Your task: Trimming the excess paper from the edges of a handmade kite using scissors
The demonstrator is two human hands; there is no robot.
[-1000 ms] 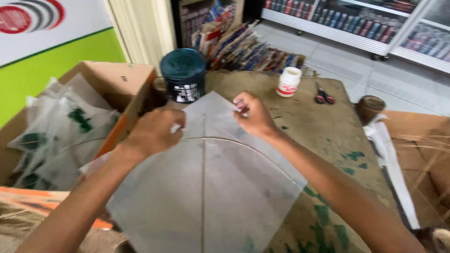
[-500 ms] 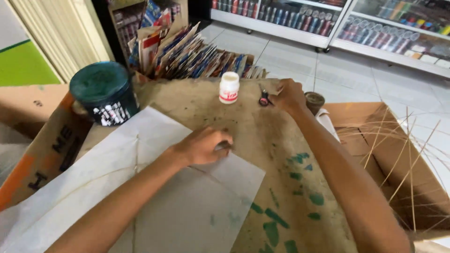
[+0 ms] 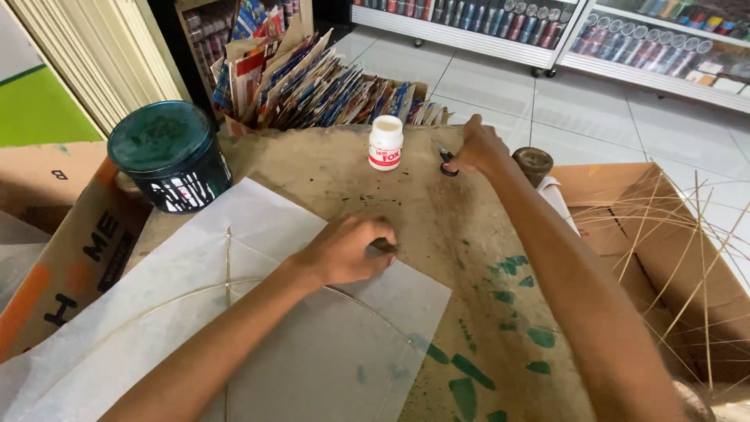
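A pale paper kite sheet (image 3: 258,328) with thin bamboo ribs lies on the brown, paint-stained table (image 3: 469,258). My left hand (image 3: 348,250) rests on the sheet's right corner, fingers curled and pressing it down. My right hand (image 3: 476,148) reaches to the far side of the table and closes on small dark-handled scissors (image 3: 445,162). A small white glue bottle (image 3: 385,142) with a red label stands just left of that hand.
A dark green paint tin (image 3: 168,156) stands at the table's far left. A small brown cup (image 3: 534,162) is right of my right hand. A cardboard box (image 3: 664,250) of thin bamboo sticks sits at the right. Stacked printed papers (image 3: 312,86) lean behind the table.
My right hand left the kite sheet and reached out to the scissors at the far edge. My left hand slid along to the sheet's right corner.
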